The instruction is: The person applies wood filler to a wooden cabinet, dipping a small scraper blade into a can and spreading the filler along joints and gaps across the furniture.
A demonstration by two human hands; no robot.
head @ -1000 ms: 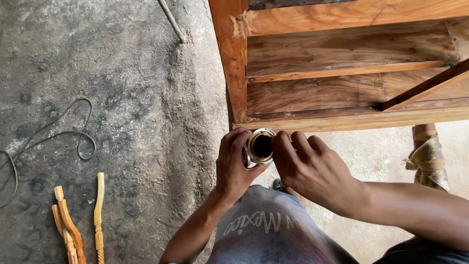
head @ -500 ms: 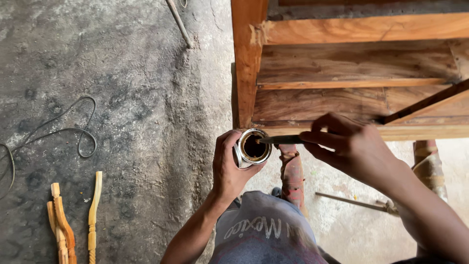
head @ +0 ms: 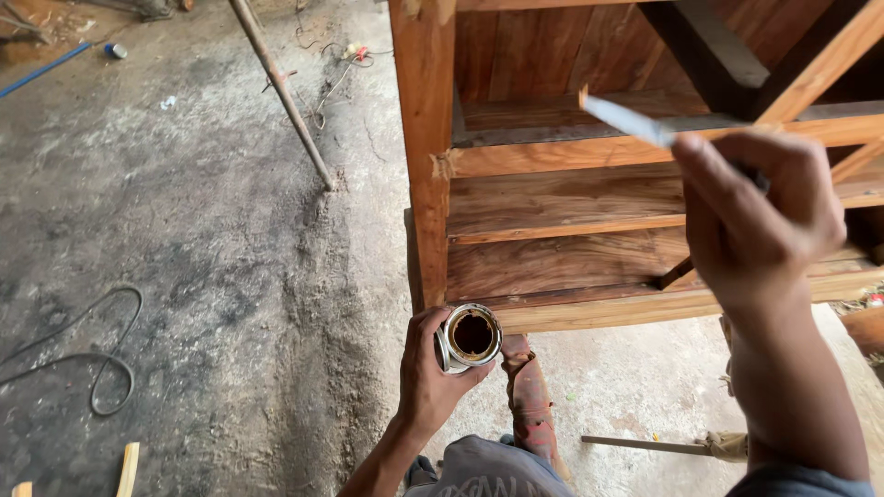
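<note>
Tin [head: 471, 335] of dark brown finish sits low and near us, at about six o'clock, gripped in our left hand [head: 431, 375]. Our fingers [head: 444, 324] are wrapped tight around its side and hold it upright with the open mouth facing us, so the liquid stays level and nothing spills onto the foot [head: 529, 396] just below.

Our right hand [head: 755, 221] is raised at about two o'clock, well apart from the tin. Its fingers are pinched together on a thin flat blade [head: 626, 120], whose pale tip points out toward eleven o'clock, away from the palm, so that it can meet the wood ahead.

Beyond both hands, at twelve o'clock, stands the wooden frame [head: 425, 147], its post upright and its boards [head: 562, 198] running across in steps; the surfaces look reddish and partly coated.

Farther left, on the concrete floor [head: 203, 239], a black cable [head: 92, 354] loops at nine o'clock and a long rod [head: 281, 92] leans at eleven o'clock.
</note>
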